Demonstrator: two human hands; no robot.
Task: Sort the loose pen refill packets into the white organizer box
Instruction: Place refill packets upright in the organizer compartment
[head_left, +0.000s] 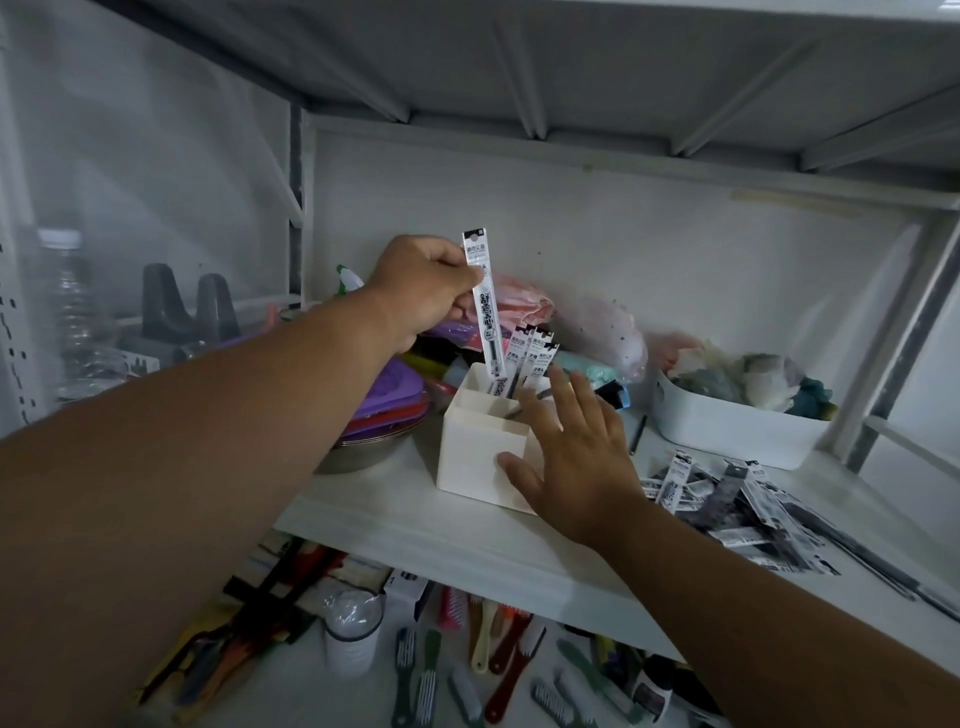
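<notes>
Left hand (423, 291) fingers pinch one refill packet (483, 301) over organizer box (485, 441); right hand (576, 457) fingers spread wide.

A: What is behind the fingers, at the back?
B: White basket (737, 434) w/ cloth things, far right. Purple lids (390, 391) on metal bowl (358, 453), left.
A: And lower shelf?
B: Brushes (511, 670), white jar (351, 636). Clear bottle (70, 312) far left.

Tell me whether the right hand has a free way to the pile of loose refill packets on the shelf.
Probably yes. The right hand is open beside the white organizer box, holding nothing, and the loose refill packets lie uncovered to its right on the same shelf, with nothing between them.
</notes>
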